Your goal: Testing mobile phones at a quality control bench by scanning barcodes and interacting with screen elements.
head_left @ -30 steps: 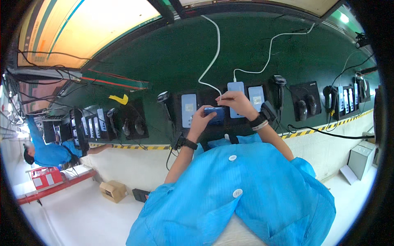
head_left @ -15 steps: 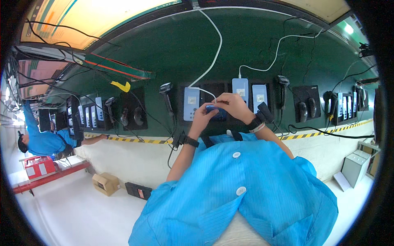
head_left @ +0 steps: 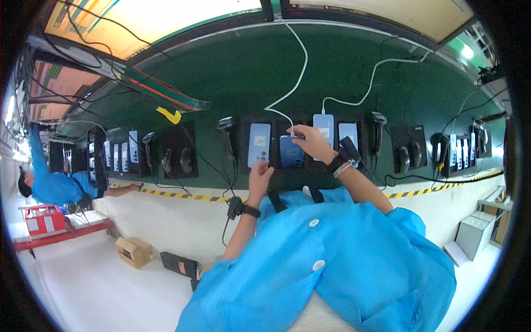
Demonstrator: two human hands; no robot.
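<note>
On the green workbench, a dark blue phone lies back up on a black mat, between a light blue phone to its left and another light blue phone to its right. A white cable runs down to the dark blue phone's upper end. There the person's right hand has its thumb and forefinger bent at the plug and the phone's top corner; whether they grip the plug or merely touch it cannot be told. The left hand is free of the dark blue phone, its fingers loosely curled around nothing, near the lower end of the left-hand light blue phone. A second white cable reaches the other one. Black handheld scanners stand to either side of the mat.
</note>
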